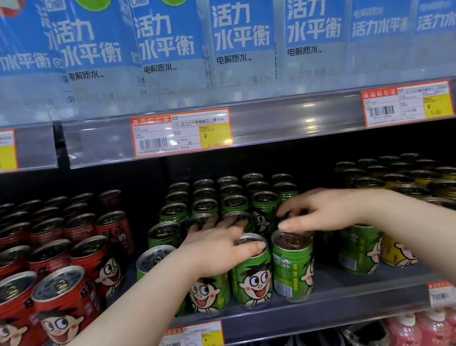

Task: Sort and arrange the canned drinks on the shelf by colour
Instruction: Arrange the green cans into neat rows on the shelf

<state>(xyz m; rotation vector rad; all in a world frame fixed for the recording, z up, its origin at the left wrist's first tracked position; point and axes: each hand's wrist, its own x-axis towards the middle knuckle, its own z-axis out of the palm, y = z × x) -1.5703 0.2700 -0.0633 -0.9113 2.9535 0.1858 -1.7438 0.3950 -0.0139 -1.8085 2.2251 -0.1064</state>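
Note:
Green cartoon-face cans (252, 277) fill the middle of the shelf in rows. Red cans (61, 302) stand in a block at the left, yellow cans (452, 188) at the right. My left hand (218, 246) lies palm down across the tops of the front green cans, fingers spread, thumb on one can's rim. My right hand (320, 213) hovers over a turned green can (294, 268), thumb and fingers reaching to its top, slightly blurred. Another green can (359, 248) stands apart at the right, beside a yellow can (397, 252).
The shelf's front rail (324, 313) carries price tags (193, 336). A shelf above holds large blue-labelled water bottles (167, 36). Dark bottles and pink bottles (430, 332) stand on the shelf below. A bare gap separates red and green cans.

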